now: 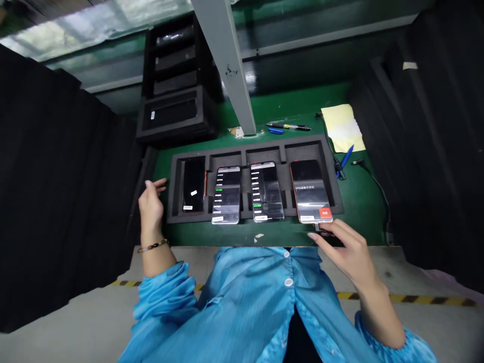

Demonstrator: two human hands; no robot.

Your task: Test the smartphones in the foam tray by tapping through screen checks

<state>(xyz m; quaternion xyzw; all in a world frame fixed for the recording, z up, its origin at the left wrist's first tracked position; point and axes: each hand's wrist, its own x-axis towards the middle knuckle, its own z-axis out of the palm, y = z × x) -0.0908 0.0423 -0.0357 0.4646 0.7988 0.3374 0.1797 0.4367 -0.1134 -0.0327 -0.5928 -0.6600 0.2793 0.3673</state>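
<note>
My right hand (pixel 346 244) pinches a small dark cable plug (pixel 317 228) at the bottom edge of the rightmost smartphone (pixel 312 194). That phone has an orange rim and a lit screen with a red button at its lower corner. My left hand (pixel 152 204) holds nothing, fingers apart, beside the left end of the black foam tray (pixel 249 150). Two phones, a left-middle one (pixel 227 196) and a right-middle one (pixel 266 191), show text lists with a green line. A dark-screened phone (pixel 194 184) lies in the leftmost compartment.
Stacked foam trays (pixel 170 113) holding phones stand at the back left. Behind the tray lie a pen (pixel 289 126) and a blue cap (pixel 276 131). Yellow paper (pixel 342 127), a blue pen (pixel 347 156) and a cable (pixel 378 186) are at right. Black curtains hang on both sides; a grey post rises behind.
</note>
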